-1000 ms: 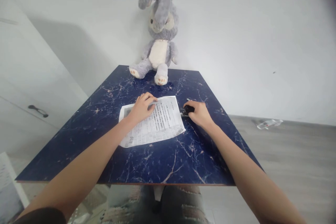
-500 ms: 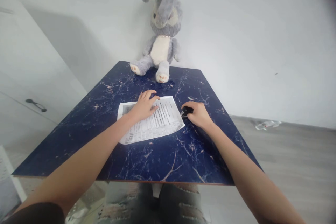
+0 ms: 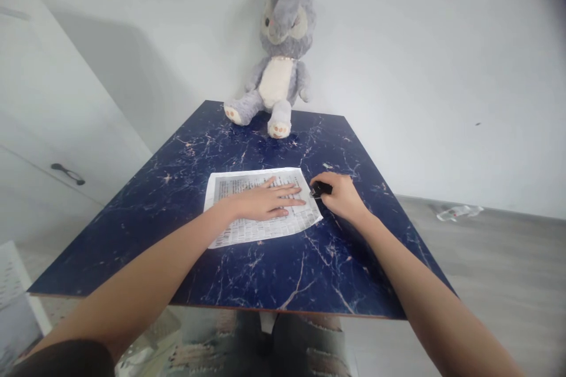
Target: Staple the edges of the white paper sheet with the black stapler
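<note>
Left hand: my left hand [image 3: 265,203] lies flat and spread, palm down, on the printed sheet [image 3: 260,206], fingers pointing toward 3 o'clock; it grips nothing, it only presses.
Right hand: my right hand [image 3: 342,195] is curled shut around a small black stapler [image 3: 321,189], whose nose pokes out toward 9 o'clock.
Sheet: it lies near the middle of the dark blue marbled table [image 3: 247,271], its long side running from 9 to 3 o'clock, text face up.
Stapler to sheet: the black tip sits just at the sheet's right edge, at about 3 o'clock from my flat hand and close to its fingertips; I cannot tell whether the paper is already inside the mouth.
Doing it well: I judge the press should be firm and even, with the left palm keeping the pages from sliding and my fingertips held clear of the stapler's nose.
Beyond: a grey plush rabbit [image 3: 278,65] sits at 12 o'clock on the far edge, well apart from my hands.
</note>
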`<state>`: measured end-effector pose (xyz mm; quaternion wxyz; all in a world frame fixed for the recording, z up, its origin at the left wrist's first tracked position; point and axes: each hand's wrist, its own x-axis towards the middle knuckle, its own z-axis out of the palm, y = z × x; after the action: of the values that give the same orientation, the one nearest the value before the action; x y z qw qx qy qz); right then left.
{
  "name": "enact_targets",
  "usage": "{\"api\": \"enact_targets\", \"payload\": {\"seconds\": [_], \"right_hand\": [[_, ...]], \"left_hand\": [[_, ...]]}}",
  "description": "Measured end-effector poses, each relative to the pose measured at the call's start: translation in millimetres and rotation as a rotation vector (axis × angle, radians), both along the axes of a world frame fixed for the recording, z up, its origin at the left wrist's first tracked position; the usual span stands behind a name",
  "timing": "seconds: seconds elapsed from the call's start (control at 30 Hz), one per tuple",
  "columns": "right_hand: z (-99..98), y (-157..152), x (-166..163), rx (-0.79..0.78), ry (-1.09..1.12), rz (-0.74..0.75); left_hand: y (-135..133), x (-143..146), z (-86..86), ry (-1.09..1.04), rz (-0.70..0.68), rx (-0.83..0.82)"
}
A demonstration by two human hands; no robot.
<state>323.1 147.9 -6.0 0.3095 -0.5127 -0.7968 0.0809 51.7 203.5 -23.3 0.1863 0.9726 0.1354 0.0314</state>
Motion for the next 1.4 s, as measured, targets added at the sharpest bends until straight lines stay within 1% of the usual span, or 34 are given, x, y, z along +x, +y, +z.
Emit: {"api": "enact_targets", "payload": {"seconds": [0.17, 0.43, 0.63, 0.8, 1.0, 1.17, 1.4], "right_hand": [[0.0, 0, 0, -0.027, -0.012, -0.003], [1.2, 0, 0, -0.065, -0.039, 0.03], [-0.5, 2, 0, -0.072, -0.101, 0.027], [-0.7, 1, -1, -0.086, -0.2, 0.01], [-1.4, 0, -4, -0.06, -0.289, 0.018], [-3.2, 0, -4, -0.045, -0.317, 0.012], [-0.8, -4, -8, 0.001, -0.439, 0.039]], "left_hand": [[-3, 1, 0.0, -0.023, -0.006, 0.0], [-3, 4, -2.5, -0.037, -0.012, 0.029], [-2, 5, -4.9, -0.019, -0.017, 0.047], [-3, 5, -4.6, -0.018, -0.016, 0.038], [-5, 5, 0.9, -0.014, 0.0, 0.004], [-8, 6, 5.7, -0.002, 0.001, 0.021], [-8, 4, 5.8, 0.009, -0.014, 0.01]]}}
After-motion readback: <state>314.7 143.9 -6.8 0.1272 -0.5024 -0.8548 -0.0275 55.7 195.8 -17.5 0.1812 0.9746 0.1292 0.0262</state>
